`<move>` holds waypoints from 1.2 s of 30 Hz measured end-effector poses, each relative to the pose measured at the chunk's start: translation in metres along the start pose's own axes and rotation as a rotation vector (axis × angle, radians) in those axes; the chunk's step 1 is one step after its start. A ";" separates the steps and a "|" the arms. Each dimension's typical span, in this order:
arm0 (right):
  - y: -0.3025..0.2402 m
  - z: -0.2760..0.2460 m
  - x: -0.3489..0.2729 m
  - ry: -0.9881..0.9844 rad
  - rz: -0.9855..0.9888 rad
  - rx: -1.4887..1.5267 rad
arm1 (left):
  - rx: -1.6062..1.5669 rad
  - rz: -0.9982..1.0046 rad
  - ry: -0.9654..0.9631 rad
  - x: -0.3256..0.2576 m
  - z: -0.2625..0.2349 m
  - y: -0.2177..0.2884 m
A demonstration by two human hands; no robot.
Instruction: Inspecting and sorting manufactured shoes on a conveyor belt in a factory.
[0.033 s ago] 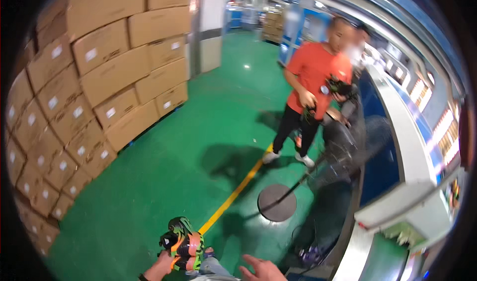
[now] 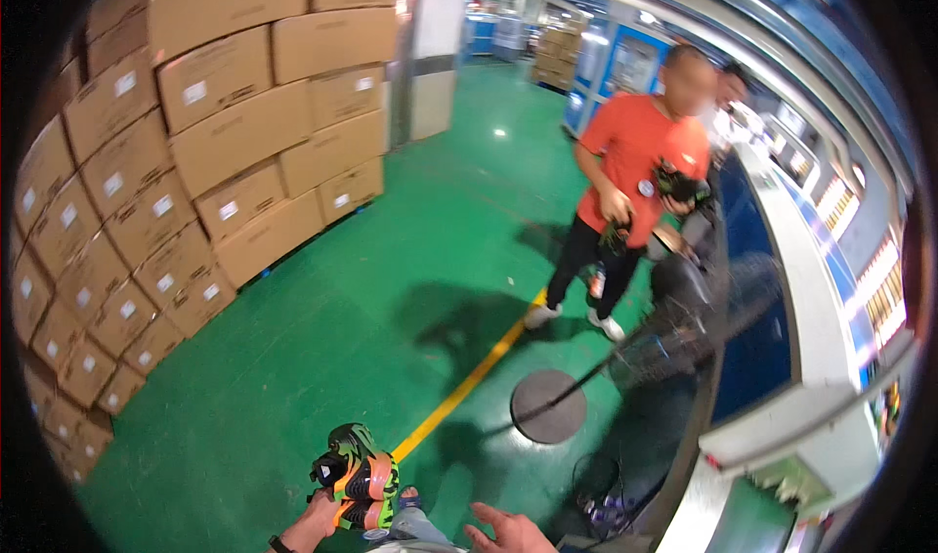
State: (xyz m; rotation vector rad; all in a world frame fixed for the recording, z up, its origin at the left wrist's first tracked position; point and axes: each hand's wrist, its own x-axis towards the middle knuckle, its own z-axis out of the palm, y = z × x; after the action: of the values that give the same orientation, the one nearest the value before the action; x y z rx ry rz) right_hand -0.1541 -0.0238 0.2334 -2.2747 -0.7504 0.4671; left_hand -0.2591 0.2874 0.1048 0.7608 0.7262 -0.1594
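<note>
Fingers of the left hand grip a green-and-orange toy from below, above the green floor. Right hand is open and empty, near the toy's right.

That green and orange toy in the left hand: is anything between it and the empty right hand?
Nothing visible. The left hand holds the green and orange toy up over the green floor; the right hand is open just beside it, with only a bare gap between.

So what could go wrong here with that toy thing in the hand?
The left hand holds the green and orange toy alone, high over the hard green floor; the right hand is open and off it, so a slip might drop it. The fan's round base and the cables lie close ahead, perhaps a trip risk.
</note>
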 end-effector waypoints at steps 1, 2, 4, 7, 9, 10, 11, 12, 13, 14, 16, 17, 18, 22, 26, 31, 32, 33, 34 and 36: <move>0.000 0.000 0.018 -0.046 -0.022 0.036 | -0.030 0.021 0.028 0.004 -0.006 -0.002; -0.001 -0.003 0.035 -0.070 -0.043 0.044 | 0.275 0.148 0.126 0.007 -0.013 -0.001; -0.006 -0.002 0.073 -0.151 -0.048 0.049 | 0.769 0.304 0.255 0.012 -0.031 0.007; -0.020 0.014 0.140 -0.219 -0.078 0.068 | 0.999 0.364 0.493 0.019 -0.052 0.038; -0.027 0.027 0.182 -0.307 -0.101 0.049 | 1.005 0.234 0.599 0.030 -0.051 0.066; -0.028 0.030 0.202 -0.372 -0.109 0.025 | 0.861 0.227 0.660 0.033 -0.043 0.076; -0.030 0.034 0.225 -0.406 -0.125 0.018 | 0.832 0.179 0.721 0.040 -0.038 0.093; -0.030 0.037 0.248 -0.451 -0.181 0.031 | 0.771 0.364 0.687 0.047 -0.031 0.105; -0.034 0.039 0.268 -0.492 -0.236 0.029 | 0.651 0.552 0.663 0.048 -0.021 0.110; -0.038 0.037 0.282 -0.508 -0.290 -0.046 | 0.632 0.616 0.600 0.046 -0.012 0.117; -0.059 0.034 0.319 -0.618 -0.275 -0.109 | 0.649 0.583 0.760 0.048 -0.002 0.137; -0.072 0.031 0.337 -0.611 -0.319 -0.120 | 0.765 0.511 0.791 0.049 -0.002 0.148; -0.086 0.032 0.353 -0.544 -0.316 0.074 | 0.730 0.506 0.815 0.052 -0.008 0.164; -0.145 0.050 0.424 -0.594 -0.333 0.367 | 0.925 0.705 0.629 0.070 -0.040 0.231; -0.189 0.099 0.513 -0.410 -0.095 0.376 | 1.173 0.509 0.570 0.099 -0.097 0.315; -0.259 0.162 0.653 -0.010 0.112 0.551 | 1.378 0.739 0.352 0.136 -0.187 0.446; -0.277 0.166 0.680 0.006 0.017 0.711 | 1.453 0.682 0.221 0.137 -0.201 0.475; -0.294 0.168 0.708 0.037 -0.045 0.857 | 1.604 0.545 0.071 0.141 -0.215 0.508; -0.311 0.166 0.733 -0.035 -0.009 0.961 | 1.417 0.611 0.089 0.143 -0.223 0.537; -0.341 0.156 0.777 -0.051 -0.014 1.079 | 1.356 0.554 0.081 0.159 -0.234 0.600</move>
State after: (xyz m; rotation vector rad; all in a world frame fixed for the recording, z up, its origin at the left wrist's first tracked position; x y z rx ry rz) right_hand 0.2330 0.7468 0.2745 -1.2466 -0.3718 0.7061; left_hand -0.0373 0.9005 0.2280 2.2365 0.3758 -0.0989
